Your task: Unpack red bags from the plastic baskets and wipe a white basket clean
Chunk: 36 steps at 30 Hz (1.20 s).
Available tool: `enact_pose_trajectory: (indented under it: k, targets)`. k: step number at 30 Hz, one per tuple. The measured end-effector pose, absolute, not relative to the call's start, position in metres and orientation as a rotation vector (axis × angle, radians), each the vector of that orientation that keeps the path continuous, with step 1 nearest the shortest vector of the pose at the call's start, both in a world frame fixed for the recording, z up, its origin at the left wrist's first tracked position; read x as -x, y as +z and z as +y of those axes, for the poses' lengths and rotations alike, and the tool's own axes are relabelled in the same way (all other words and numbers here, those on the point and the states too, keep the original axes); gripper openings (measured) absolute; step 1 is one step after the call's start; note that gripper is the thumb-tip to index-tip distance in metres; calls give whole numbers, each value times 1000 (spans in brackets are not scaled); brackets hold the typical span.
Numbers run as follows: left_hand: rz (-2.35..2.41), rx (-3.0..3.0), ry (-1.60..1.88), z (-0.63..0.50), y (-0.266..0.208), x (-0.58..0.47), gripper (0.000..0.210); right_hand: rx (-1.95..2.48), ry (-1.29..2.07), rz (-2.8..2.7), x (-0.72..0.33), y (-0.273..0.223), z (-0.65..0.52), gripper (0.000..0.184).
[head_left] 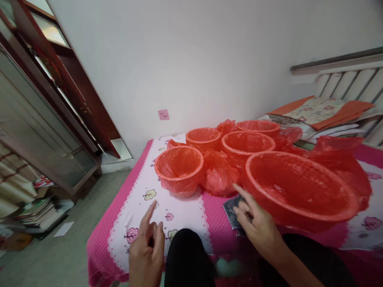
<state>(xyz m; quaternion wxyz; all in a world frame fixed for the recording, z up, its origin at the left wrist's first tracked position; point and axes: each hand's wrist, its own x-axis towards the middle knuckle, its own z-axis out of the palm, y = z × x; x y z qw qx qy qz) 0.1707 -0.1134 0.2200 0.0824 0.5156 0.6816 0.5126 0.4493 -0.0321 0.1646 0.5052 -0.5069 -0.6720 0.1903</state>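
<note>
Left hand: index finger extended, thumb raised, remaining fingers curled, nothing visibly held; located well left of the large basket. Right hand: index finger extended, other fingers loosely bent, no grip observed; just beside the large basket's near left side. Dark pad: left of the large basket, partly behind the right hand; contact cannot be determined. Four smaller baskets: left of and behind the large basket. Patterned cloth: beneath the large basket.
</note>
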Motion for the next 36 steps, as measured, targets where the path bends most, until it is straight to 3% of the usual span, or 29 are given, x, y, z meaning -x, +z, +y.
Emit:
enact_pose_trajectory:
  k: [3, 7, 13, 16, 19, 23, 29, 36]
  targets:
    - [2241, -1742, 1747, -130, 242, -182, 77, 1203, -28, -1557, -454, 193, -50, 57]
    - [2392, -2019, 1742, -135, 241, -185, 93, 1162, -316, -1604, -459, 215, -62, 65]
    - [2451, -2138, 1416, -104, 197, -169, 82, 1133, -662, -1689, -452, 179, -30, 79]
    - [2508, -2082, 837, -76, 165, -164, 76, 1259, -501, -1917, -447, 134, -3, 79]
    - [2353, -1963, 420, -52, 135, -161, 89, 1502, -291, -2084, -445, 92, 19, 82]
    - [2274, -1864, 563, -39, 113, -159, 93, 1610, -49, -2151, -445, 65, 31, 76]
    - [2168, -1766, 859, -37, 112, -161, 95, 1772, 235, -2064, -444, 66, 35, 76]
    - [2225, -1810, 738, -36, 109, -160, 93, 1755, 405, -2003, -445, 62, 38, 74]
